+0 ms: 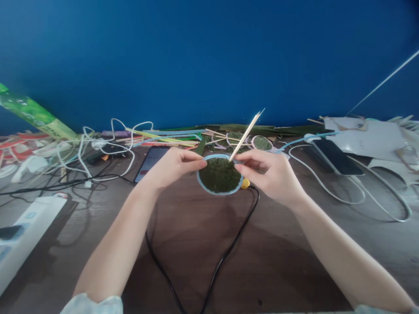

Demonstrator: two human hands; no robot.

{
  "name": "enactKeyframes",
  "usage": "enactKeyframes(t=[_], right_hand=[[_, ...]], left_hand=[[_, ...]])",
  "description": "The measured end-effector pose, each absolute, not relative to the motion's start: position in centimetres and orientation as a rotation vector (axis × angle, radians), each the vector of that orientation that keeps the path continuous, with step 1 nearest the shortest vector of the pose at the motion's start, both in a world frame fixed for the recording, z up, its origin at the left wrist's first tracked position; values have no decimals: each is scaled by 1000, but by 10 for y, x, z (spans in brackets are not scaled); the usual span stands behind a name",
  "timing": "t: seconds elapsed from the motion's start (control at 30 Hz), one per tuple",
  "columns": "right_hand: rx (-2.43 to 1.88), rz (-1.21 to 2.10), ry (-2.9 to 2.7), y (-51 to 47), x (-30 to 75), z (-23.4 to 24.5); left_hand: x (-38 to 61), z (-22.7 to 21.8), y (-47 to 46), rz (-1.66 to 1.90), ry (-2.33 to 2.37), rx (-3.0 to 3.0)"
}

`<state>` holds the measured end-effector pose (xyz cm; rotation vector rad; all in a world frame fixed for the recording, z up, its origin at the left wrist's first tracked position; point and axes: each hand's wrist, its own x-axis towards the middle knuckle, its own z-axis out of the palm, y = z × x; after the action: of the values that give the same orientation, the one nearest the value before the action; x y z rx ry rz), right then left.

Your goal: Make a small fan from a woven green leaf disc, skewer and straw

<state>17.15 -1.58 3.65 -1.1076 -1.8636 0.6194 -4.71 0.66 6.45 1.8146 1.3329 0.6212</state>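
My left hand [172,168] pinches the left rim of a round dark-green disc with a light blue border [219,175], held just above the brown table [196,244]. My right hand [270,172] is closed on a thin wooden stick [245,134]. The stick slants up to the right, and its lower tip touches the disc's upper edge. A small yellow piece [245,183] shows beside the disc, under my right fingers.
A black cable [225,257] loops across the table toward me. Coloured straws [166,138], more green discs [261,142] and long leaves lie by the blue wall. White cables and a phone [151,162] sit left; another phone [334,156] and white sheets sit right. A white box [22,235] lies near left.
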Motion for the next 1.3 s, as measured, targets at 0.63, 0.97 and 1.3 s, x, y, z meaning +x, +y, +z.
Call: enactKeyframes(t=[0.63,0.97,1.3], right_hand=[[-1039,790,-2060,-17,170,34],[-1060,736,-2152,-18,168,37],[-1074,800,-2145,-19,168,38]], left_hand=[[-42,63,1,460,1187,1998],[-36,59,-6,410,1236,2049],[-31,58,-11,493,1221,2159]])
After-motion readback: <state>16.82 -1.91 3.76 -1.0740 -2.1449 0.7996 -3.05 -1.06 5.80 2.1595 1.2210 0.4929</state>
